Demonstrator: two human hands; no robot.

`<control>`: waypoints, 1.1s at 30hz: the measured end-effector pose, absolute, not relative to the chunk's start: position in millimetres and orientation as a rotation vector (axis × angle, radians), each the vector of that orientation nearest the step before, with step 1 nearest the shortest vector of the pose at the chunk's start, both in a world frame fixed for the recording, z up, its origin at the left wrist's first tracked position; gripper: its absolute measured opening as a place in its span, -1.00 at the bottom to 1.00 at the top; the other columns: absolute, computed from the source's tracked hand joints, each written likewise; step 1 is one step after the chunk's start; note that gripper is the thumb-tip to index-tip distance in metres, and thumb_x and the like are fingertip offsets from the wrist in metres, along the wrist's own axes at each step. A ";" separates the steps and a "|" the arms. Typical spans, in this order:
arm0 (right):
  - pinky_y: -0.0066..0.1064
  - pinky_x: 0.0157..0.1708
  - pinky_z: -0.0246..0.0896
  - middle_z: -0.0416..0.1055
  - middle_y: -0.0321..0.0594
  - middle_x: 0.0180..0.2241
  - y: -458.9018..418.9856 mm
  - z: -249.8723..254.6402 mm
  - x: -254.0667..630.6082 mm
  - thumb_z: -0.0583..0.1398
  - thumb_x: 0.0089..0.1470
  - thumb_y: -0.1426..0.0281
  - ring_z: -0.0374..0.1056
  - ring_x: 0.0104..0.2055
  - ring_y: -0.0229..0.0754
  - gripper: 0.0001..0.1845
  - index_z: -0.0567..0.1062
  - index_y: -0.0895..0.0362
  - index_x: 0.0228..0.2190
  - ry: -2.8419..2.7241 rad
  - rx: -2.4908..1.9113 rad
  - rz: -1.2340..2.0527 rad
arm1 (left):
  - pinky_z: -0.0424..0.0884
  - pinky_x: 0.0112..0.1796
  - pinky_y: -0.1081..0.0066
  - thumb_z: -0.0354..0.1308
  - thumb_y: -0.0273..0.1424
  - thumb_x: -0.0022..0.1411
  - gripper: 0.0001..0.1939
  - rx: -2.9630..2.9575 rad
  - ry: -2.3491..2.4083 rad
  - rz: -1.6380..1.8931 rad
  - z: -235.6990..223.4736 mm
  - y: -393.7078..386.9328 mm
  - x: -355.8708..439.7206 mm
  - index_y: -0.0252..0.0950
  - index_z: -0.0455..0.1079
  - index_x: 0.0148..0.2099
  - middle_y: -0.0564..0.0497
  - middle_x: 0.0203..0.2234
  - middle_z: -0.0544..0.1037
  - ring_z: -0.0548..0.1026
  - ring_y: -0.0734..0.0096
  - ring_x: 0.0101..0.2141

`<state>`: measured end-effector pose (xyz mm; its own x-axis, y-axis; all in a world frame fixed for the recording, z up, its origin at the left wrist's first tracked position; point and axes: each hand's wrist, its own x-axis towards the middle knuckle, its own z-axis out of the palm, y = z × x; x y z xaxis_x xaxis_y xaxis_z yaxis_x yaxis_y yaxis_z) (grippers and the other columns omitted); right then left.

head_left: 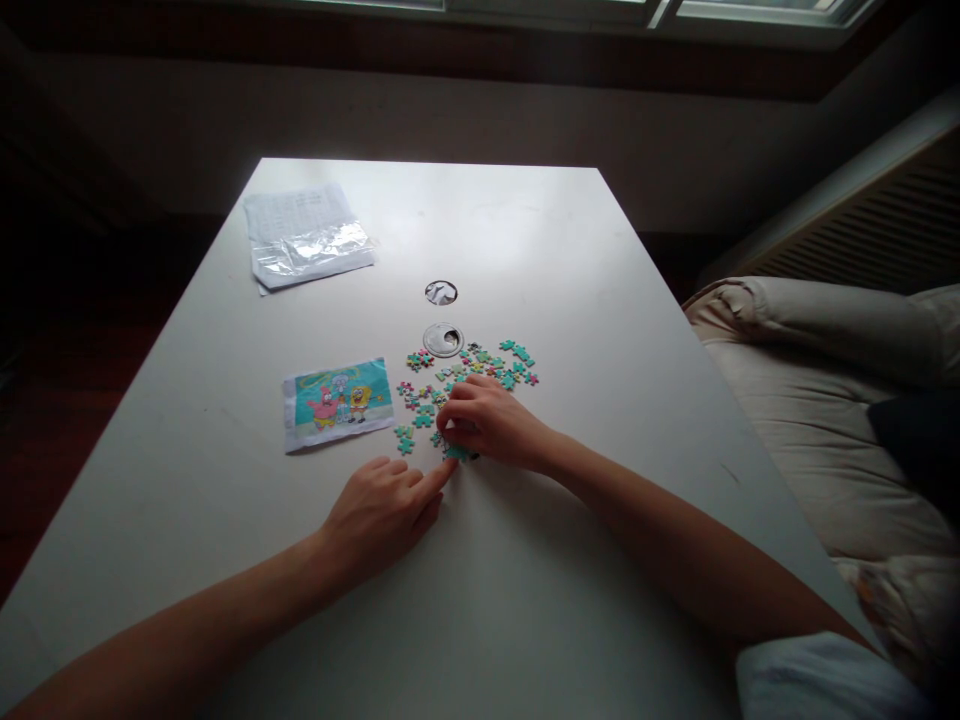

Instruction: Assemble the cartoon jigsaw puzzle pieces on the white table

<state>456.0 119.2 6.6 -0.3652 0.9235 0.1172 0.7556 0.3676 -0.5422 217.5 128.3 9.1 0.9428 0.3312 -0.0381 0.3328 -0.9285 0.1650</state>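
Note:
Small jigsaw puzzle pieces (424, 420), mostly teal with some pink and yellow, are scattered in the middle of the white table (322, 330). My right hand (487, 418) is over the near part of them, its thumb and fingers pinched together; the puzzle piece at the fingertips is mostly hidden. My left hand (394, 500) is low on the table, index finger stretched out and its tip touching a few teal pieces (456, 453) below my right hand. The other left fingers are loosely bent, with nothing visible in them.
A picture sheet with cartoon figures (337, 403) lies left of the pieces. Farther back are papers with a clear plastic bag (311, 240). A round hole (441, 292) and a round cover (443, 340) are set in the tabletop. A cushioned seat (780, 400) stands at the right.

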 end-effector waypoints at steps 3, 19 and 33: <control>-0.32 -0.16 -0.03 0.43 -0.23 -0.32 119.3 5.3 454.5 0.28 0.19 0.40 0.21 -0.18 -0.13 -0.95 0.59 0.05 -0.32 -2.224 -1.461 0.550 | 0.24 -0.36 0.29 0.00 -0.36 0.44 -0.60 2.929 0.500 -0.007 9.5 129.3 217.0 -0.21 0.25 0.28 0.07 -0.44 0.56 0.49 0.28 -0.40; -0.30 -0.09 -0.01 0.43 -0.24 -0.31 117.2 8.7 452.1 0.27 0.21 0.33 0.22 -0.18 -0.14 -0.89 0.56 0.07 -0.37 -2.245 -1.478 0.556 | 0.23 -0.35 0.31 0.00 -0.37 0.44 -0.60 2.924 0.508 -0.001 6.9 132.1 216.2 -0.17 0.27 0.28 0.06 -0.45 0.55 0.48 0.32 -0.40; -0.29 -0.07 -0.01 0.45 -0.22 -0.29 116.9 6.9 456.9 0.23 0.24 0.42 0.23 -0.15 -0.13 -0.86 0.62 0.00 -0.26 -2.240 -1.448 0.605 | 0.24 -0.35 0.29 -0.02 -0.36 0.45 -0.57 2.915 0.520 -0.032 6.0 132.3 216.1 -0.15 0.22 0.32 0.07 -0.44 0.55 0.48 0.30 -0.39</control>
